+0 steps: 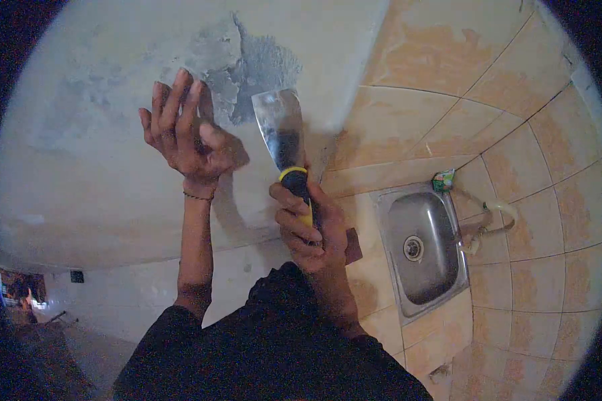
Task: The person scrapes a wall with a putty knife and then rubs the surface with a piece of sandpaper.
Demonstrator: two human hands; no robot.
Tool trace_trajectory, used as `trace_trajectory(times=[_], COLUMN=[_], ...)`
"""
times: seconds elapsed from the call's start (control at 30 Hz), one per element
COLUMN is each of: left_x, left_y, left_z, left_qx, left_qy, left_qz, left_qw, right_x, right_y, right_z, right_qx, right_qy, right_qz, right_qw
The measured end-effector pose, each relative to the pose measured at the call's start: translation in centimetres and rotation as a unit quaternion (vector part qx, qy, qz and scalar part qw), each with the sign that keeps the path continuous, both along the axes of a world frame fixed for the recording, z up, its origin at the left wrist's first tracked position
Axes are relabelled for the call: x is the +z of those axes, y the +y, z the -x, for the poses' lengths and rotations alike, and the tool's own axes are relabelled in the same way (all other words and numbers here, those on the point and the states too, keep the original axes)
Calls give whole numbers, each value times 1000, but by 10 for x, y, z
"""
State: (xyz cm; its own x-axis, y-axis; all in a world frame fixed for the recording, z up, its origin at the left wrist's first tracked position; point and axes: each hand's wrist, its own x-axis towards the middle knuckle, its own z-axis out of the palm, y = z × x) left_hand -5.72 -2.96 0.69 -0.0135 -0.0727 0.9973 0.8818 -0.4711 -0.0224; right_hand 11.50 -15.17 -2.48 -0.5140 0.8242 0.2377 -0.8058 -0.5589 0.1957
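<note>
My right hand (308, 220) is wrapped round the black and yellow handle of a putty knife (281, 127). Its wide metal blade points up, with the tip at the lower edge of a grey peeled patch (264, 60) on the pale wall (114, 194). To the left, my left hand (187, 130) is raised near the wall with its fingers apart and nothing in it. A thin dark band circles the left wrist. Whether the blade touches the wall cannot be made out.
A steel sink (418, 247) is set in a tiled counter at the right. A green packet (443, 180) lies at its upper corner, beside a pale tap (498, 214). Orange-beige tiles (535, 220) cover the right wall. Dim clutter (30, 294) shows at lower left.
</note>
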Motion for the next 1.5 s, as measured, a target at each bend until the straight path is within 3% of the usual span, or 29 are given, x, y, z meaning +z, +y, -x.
trace_trajectory(times=[0.17,0.57,0.77,0.87,1.37,1.47,1.5], left_x=[-3,-4,2,2,2,5,5], left_y=[5,-5,1,-2,-1,0,-2], left_z=[2,7,4,2,0,3,3], left_qx=[6,11,13,7,6,13,13], left_qy=[0,7,16,0,-4,7,14], left_qz=[-9,49,48,46,37,43,50], left_qw=[1000,999,999,999,999,999,999], right_x=[-4,3,3,6,12,6,9], right_y=[1,-2,7,4,3,8,9], right_z=[4,9,2,3,2,-1,0], right_qx=[13,-43,-8,-24,13,56,22], right_qy=[42,-42,3,-31,-25,-8,-36], right_qz=[-15,43,-23,48,44,-58,-30], right_qw=[999,997,1000,998,999,997,999])
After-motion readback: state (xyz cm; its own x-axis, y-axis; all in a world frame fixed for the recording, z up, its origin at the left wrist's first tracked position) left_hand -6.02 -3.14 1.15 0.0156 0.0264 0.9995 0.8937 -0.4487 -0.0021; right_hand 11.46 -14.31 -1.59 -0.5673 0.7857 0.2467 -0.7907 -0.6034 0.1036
